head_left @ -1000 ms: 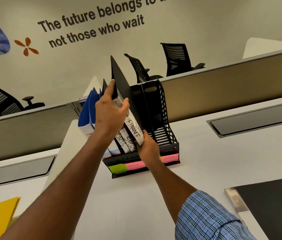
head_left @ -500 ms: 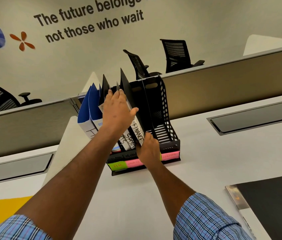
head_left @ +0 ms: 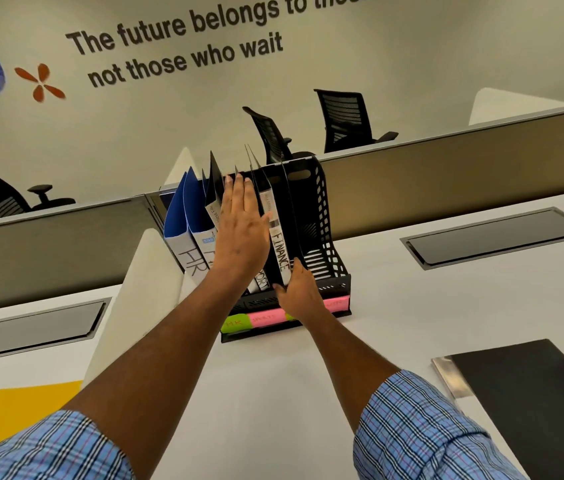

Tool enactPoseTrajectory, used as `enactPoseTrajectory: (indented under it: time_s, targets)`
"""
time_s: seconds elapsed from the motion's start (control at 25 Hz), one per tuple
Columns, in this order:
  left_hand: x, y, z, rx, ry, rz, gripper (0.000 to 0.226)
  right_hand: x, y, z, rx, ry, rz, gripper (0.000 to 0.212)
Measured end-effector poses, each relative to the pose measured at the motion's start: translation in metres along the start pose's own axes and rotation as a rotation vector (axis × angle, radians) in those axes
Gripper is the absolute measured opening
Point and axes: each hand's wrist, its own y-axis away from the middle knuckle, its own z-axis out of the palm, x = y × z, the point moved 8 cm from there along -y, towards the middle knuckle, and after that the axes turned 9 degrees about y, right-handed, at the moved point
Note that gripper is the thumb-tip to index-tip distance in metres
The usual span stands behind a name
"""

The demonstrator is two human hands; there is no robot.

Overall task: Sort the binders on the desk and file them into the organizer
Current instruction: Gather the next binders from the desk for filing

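Two hands at the organizer point(head_left: 325, 237): what is the left one doing? (operator)

Your left hand point(head_left: 242, 233) is flat, with the fingers straight and together. The palm presses against the spines of the upright binders in the middle slots. It grips nothing. (guide)

And the right? (operator)

Your right hand point(head_left: 299, 294) sits at the foot of the FINANCE binder point(head_left: 278, 247). Thumb and forefinger pinch the lower end of its spine, just above the organizer's front lip. (guide)

Where does that binder stand? (operator)

It stands inside the organizer, spine toward you, tilted slightly left, in the slot next to the rightmost one. (guide)

What stands beside it? (operator)

Just to its left is the sports binder point(head_left: 262, 281), mostly covered by your left wrist. Two blue HR binders point(head_left: 187, 216) lean left at the organizer's left end. You cannot tell from this view whether they sit fully inside its wall. (guide)

How are the slots marked? (operator)

A green note point(head_left: 235, 323) and a pink note point(head_left: 268, 318) are stuck side by side on the front base. (guide)

What else lies on the bench point(head_left: 273, 382)? (operator)

A black folder point(head_left: 533, 403) lies flat to your right, well apart from the organizer. A yellow folder point(head_left: 21, 410) lies at your lower left. (guide)
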Motion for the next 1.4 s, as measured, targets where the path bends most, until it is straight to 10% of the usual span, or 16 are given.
enactPoseTrajectory:
  time_s: [0.32, 0.68, 1.16, 1.4]
  targets:
    - [-0.008, 0.074, 0.004, -0.117, 0.109, -0.066, 0.052, -0.028, 0.042, -0.039, 0.023, -0.058, -0.064, 0.084]
    - [-0.002, 0.177, 0.05, -0.355, 0.486, -0.359, 0.026, -0.012, 0.14, -0.038, 0.046, 0.082, -0.049, 0.038]
    - [0.094, 0.282, 0.125, -0.637, 0.551, -0.294, 0.037, 0.108, 0.257, -0.068, 0.036, 0.258, 0.193, 0.055]
    - [0.13, 0.308, 0.164, -0.686, 0.617, -0.589, 0.043, 0.177, 0.282, -0.108, 0.085, 0.237, 0.284, 0.054]
